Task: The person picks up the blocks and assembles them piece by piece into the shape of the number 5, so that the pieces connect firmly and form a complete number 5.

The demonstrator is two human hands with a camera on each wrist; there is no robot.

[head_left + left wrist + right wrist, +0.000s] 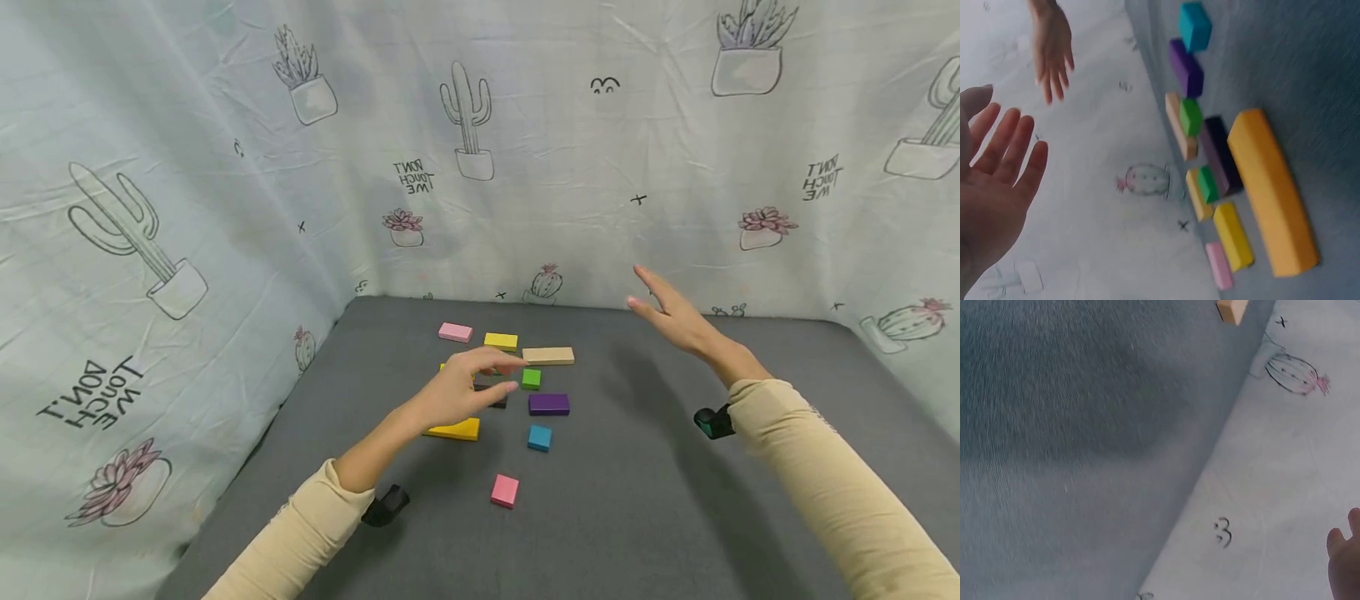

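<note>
My left hand (pixel 457 387) hovers over the left part of a group of coloured blocks, fingers relaxed and holding nothing. Beneath it lie a long orange-yellow block (pixel 456 429) and a dark block (pixel 1221 153), partly hidden in the head view. Right of the hand are a green block (pixel 531 379), a purple block (pixel 549 405) and a blue block (pixel 540 437). Farther back lie a pink block (pixel 455 332), a yellow block (pixel 501 342) and a tan block (pixel 548 357). My right hand (pixel 678 321) is raised, fingers extended, right of the blocks and touching nothing.
A dark pink block (pixel 505 491) lies nearest to me on the grey table (pixel 600 517). In the left wrist view, a second green block (pixel 1207 184) and another yellow block (pixel 1233 234) show. A white cactus-print curtain (pixel 540 167) hangs behind and at the sides.
</note>
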